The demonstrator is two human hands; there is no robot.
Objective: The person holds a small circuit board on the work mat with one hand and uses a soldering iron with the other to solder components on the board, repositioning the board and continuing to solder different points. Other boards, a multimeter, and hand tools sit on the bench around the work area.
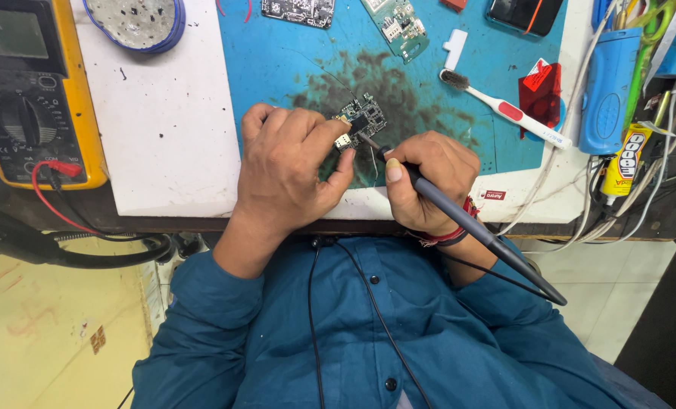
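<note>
Both hands meet over a small circuit board (pixel 363 120) that lies on the stained dark patch of a blue work mat (pixel 292 60). His left hand (pixel 288 170) curls down onto the board's left edge, thumb and forefinger pinched closed on it to pin it flat. His right hand (pixel 425 182) is wrapped tight around a dark soldering iron (pixel 459 220), held like a pen, its thin tip touching the board's lower right part while its handle and cord run back past the wrist, which wears a red thread band. Beyond the board, toward the mat's far edge, lie a second green circuit board (pixel 398 26) and a dark board (pixel 298 10). To the right of the small board rest a white and red toothbrush (pixel 504 110), a small white plastic piece (pixel 454 47), and a red translucent tag (pixel 541 91). Further right, off the mat, stand a blue plastic case (pixel 609 91) and a yellow glue tube (pixel 626 163) among white cables. To the left of the small board, past a white sheet (pixel 163 113), sits a yellow multimeter (pixel 35 91) with a red lead plugged in, and a blue-rimmed round dish (pixel 137 23) lies near the sheet's far edge.
</note>
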